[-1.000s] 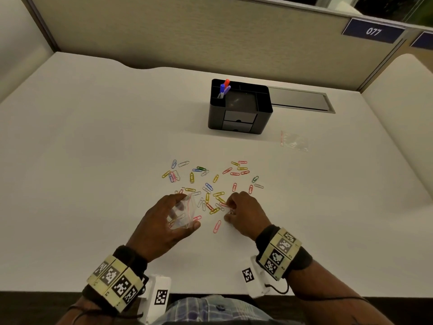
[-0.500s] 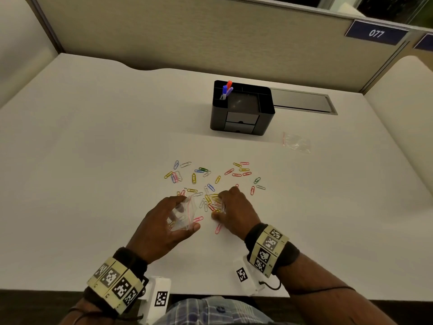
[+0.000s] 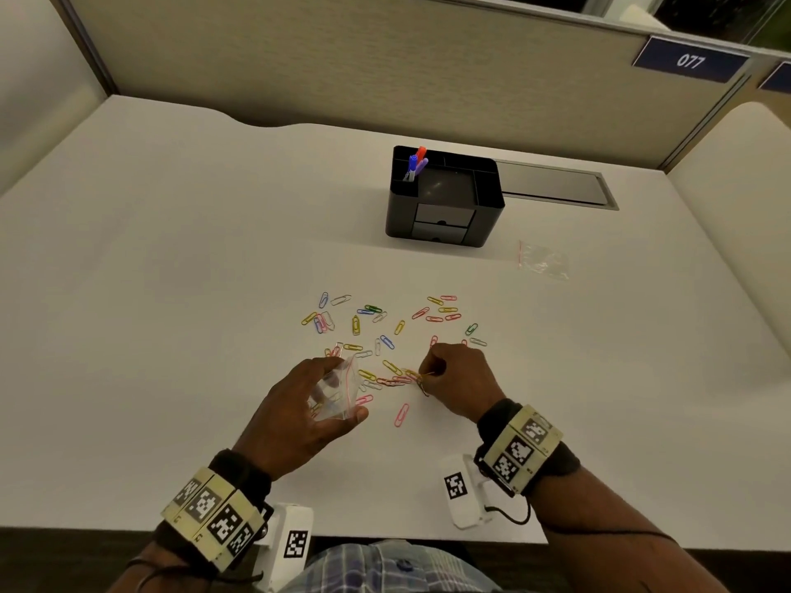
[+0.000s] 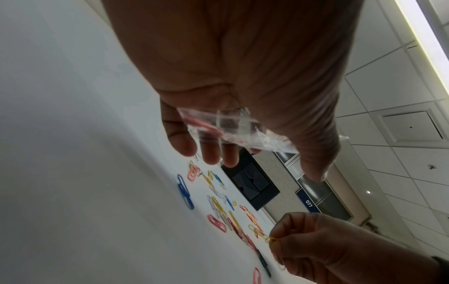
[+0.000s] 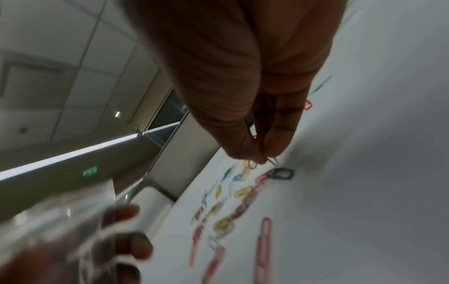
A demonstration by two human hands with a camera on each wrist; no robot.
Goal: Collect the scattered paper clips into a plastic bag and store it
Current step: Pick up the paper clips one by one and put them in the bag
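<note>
Right hand (image 3: 460, 378) pinches yellow paper clips (image 3: 421, 378) just right of the plastic bag (image 3: 336, 389) gripped in the left hand (image 3: 299, 417), its mouth facing them

The desk (image 3: 171, 293) carried several dozen paper clips (image 3: 355, 325), two plastic bags (image 3: 338, 391), one black organizer (image 3: 445, 216) and three pens (image 3: 416, 162).

Head view was dim and warm-toned, with the bench (image 3: 171, 293) evenly lit and its straight edges bowed. A bright ceiling strip (image 4: 422, 38) flared in the left wrist view. Right wrist view was motion-blurred, with the near plastic bag (image 5: 55, 226) smeared.
</note>
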